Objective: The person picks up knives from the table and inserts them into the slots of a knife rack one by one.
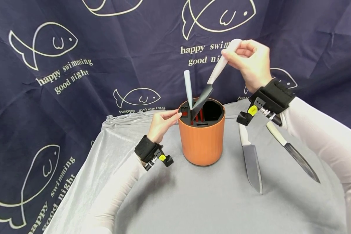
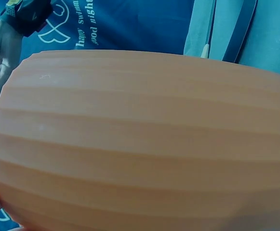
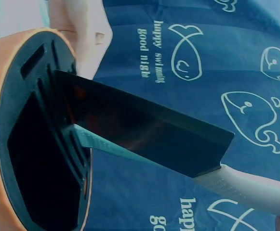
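Observation:
My right hand point(image 1: 250, 61) holds a kitchen knife by its white handle point(image 1: 220, 66), up above an orange knife holder. Its broad dark blade point(image 3: 144, 122) slants down to the slots in the holder's black top, the blade's end right at a slot. The round ribbed holder point(image 1: 201, 146) stands upright on the cloth. At its left rim my left hand point(image 1: 162, 123) grips it, thumb at the front edge and other fingers partly hidden behind. A second knife with a pale blue handle point(image 1: 188, 86) stands in a slot beside the tilted blade.
Right of the holder, a broad-bladed knife point(image 1: 253, 165) with a white handle lies on the grey cloth point(image 1: 210, 201). Further right, a narrower knife point(image 1: 301, 159) with a cream handle lies near my right sleeve. A dark blue curtain point(image 1: 128, 61) with fish drawings hangs behind.

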Demonstrator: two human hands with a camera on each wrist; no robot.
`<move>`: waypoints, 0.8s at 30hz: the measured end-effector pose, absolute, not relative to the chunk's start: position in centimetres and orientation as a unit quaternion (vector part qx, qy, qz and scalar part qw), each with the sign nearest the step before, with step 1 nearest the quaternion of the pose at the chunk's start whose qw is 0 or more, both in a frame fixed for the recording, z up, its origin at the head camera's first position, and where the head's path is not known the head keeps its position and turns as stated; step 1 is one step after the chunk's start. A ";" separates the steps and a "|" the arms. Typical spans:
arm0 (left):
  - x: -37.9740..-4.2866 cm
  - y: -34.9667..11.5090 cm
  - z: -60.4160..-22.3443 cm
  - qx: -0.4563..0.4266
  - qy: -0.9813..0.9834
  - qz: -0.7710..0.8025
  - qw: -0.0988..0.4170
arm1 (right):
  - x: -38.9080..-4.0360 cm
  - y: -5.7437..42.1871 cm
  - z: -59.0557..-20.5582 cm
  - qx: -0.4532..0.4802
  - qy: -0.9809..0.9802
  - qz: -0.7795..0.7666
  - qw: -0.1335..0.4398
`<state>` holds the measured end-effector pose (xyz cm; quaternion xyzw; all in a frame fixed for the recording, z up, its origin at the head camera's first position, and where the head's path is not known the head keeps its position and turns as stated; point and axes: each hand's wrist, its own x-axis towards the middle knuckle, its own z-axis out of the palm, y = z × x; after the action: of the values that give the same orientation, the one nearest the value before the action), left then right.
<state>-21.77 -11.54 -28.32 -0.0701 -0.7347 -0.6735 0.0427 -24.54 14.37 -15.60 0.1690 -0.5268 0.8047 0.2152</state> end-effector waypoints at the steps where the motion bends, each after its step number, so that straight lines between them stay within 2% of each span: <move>1: -21.8 -11.5 -28.4 -0.069 -0.736 -0.672 0.042 | -24.6 14.2 -15.8 0.171 -0.531 0.802 0.214; 10: -21.8 -11.5 -28.6 -0.073 -0.730 -0.678 0.045 | -24.6 13.7 -16.5 0.172 -0.645 0.711 0.221; 24: -21.9 -11.5 -28.5 -0.070 -0.730 -0.678 0.046 | -24.3 12.5 -16.2 0.184 -0.783 0.561 0.196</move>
<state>-21.86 -11.49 -28.49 -0.0697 -0.7301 -0.6782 0.0455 -24.32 12.55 -16.16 0.1842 -0.7826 0.5614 0.1961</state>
